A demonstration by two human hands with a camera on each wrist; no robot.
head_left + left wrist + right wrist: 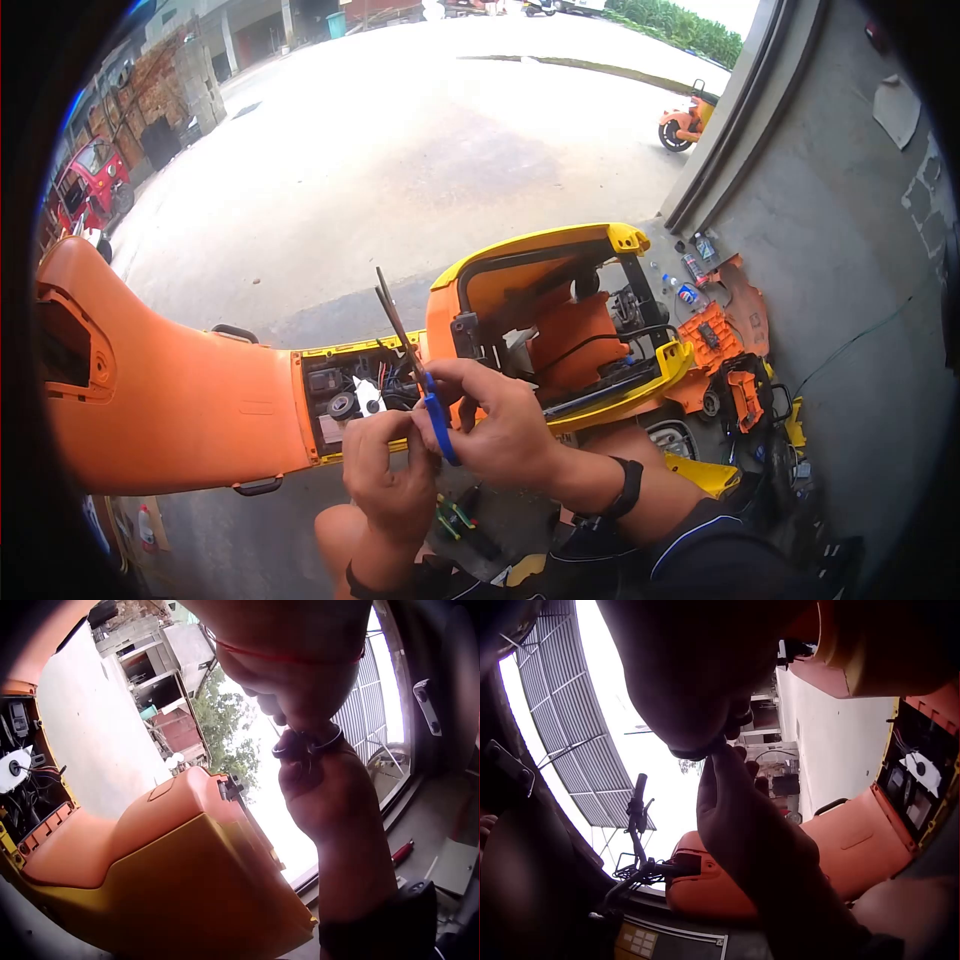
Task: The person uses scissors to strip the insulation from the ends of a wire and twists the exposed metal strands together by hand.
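Blue-handled scissors (437,418) stand in my right hand (510,428), their blades slanting up and away over the vehicle. That hand's fingers are curled at the handle loops. My left hand (385,470) is close on the left, its thumb and index finger bent together right by the blue handle. I cannot tell what, if anything, lies between those fingertips. Behind the hands is an orange and yellow three-wheeler body (190,380) with an exposed compartment (325,380) of wires and dark parts. A white plate-like part (368,396) lies in it, partly behind the left hand.
On the right, a yellow-edged open body section (540,250) shows its frame. Orange panels (712,335), bottles (690,295) and loose parts crowd the floor by the grey wall. Green-handled tools (455,515) lie below the hands. An orange vehicle (685,120) stands outside.
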